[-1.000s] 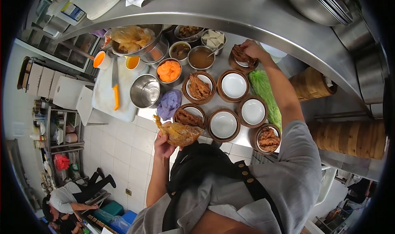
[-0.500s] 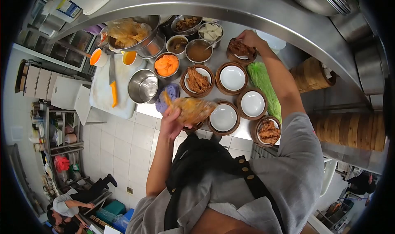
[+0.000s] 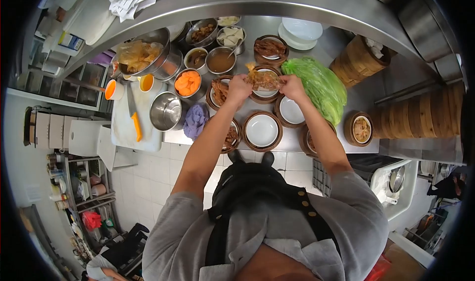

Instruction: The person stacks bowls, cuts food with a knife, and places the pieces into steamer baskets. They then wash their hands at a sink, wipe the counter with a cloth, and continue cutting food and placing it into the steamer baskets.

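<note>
Both my hands hold a clear plastic bag of brown food above a round steamer with a white dish. Its left end is gripped by my left hand, its right end by my right hand. Close by are a steamer of brown food behind the bag, another partly under my left wrist, and two steamers with bare white dishes, one in front and one at the right. Green leaves in plastic lie beside my right hand.
A knife lies on the white cutting board at the left. Bowls of carrot slices and sauce stand behind. Stacked steamers are at the right. A person is at the lower left.
The bag has moved right and away from my body, over a steamer. My right hand has left the far steamer of brown food and taken hold of the bag.
</note>
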